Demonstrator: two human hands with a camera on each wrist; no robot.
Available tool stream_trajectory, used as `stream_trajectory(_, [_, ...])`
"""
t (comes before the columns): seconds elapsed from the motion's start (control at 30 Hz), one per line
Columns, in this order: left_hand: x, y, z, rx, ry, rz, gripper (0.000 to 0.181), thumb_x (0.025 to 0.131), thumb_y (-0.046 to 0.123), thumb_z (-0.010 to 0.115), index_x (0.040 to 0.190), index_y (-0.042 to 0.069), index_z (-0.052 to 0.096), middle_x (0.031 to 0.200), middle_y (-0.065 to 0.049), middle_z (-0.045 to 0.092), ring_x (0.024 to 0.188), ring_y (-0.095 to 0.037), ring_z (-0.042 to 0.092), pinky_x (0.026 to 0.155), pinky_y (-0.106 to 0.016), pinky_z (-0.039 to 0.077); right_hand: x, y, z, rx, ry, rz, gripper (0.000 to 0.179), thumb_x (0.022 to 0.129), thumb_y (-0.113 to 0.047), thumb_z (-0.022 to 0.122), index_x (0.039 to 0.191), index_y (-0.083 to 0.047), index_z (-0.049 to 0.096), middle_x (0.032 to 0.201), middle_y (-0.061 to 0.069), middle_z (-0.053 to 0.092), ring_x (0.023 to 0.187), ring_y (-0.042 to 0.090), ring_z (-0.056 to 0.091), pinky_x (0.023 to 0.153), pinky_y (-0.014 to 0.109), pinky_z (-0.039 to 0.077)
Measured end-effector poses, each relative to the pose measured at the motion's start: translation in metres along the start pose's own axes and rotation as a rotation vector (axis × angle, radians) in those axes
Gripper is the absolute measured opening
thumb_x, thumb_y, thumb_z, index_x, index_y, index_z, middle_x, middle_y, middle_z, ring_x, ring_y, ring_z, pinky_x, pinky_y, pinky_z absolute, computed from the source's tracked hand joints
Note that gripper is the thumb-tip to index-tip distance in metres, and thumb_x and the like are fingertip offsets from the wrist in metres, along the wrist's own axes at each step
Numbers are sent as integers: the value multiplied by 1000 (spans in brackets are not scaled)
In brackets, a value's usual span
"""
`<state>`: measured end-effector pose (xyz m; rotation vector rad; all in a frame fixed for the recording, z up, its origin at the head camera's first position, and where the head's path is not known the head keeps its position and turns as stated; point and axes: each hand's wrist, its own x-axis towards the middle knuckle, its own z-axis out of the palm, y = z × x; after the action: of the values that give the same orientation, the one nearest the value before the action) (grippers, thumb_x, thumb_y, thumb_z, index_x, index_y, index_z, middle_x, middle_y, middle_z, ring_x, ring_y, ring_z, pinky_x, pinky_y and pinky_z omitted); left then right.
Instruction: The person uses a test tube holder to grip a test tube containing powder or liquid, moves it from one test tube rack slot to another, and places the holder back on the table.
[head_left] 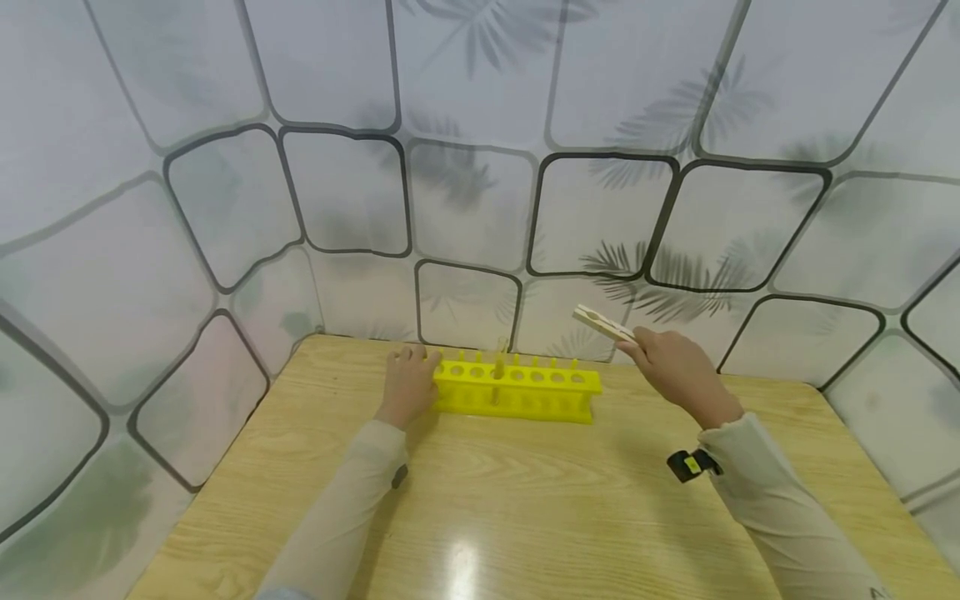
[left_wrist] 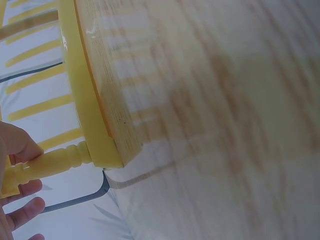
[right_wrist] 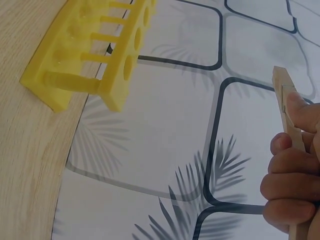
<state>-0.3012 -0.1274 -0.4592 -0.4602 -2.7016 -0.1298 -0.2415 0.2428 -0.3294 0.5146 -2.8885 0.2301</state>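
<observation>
A yellow test tube rack stands on the table with a row of round holes and short pegs along its back. One test tube is upright near its middle. My left hand grips the rack's left end, and the left wrist view has the fingers around the end post. To the right of the rack, raised above the table, my right hand holds a wooden test tube clamp. The clamp's tip points up and left, apart from the tube. In the right wrist view the fingers curl around its handle.
The rack is on a wood-grain table, close to its back edge. Behind and at both sides hangs a pale curtain patterned with dark rounded squares and leaves. A black band is at the right wrist.
</observation>
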Motion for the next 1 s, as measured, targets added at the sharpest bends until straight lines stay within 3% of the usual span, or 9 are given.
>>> stream_trajectory(0.47, [-1, -1, 3, -9, 4, -7, 42, 73, 8, 67, 115, 13, 60, 102, -13, 59, 91, -30, 53, 87, -50, 42, 8, -8, -1, -20, 20, -22, 32, 99, -32, 43, 76, -9, 44, 55, 1, 32, 46, 13, 25, 47, 27, 26])
stream_trajectory(1.0, [-1, -2, 6, -11, 19, -8, 43, 73, 9, 69, 114, 14, 60, 102, -11, 58, 92, -29, 53, 89, -50, 42, 19, -17, -8, -33, 6, -34, 37, 100, -35, 38, 73, -10, 43, 56, 2, 34, 49, 14, 30, 49, 27, 27])
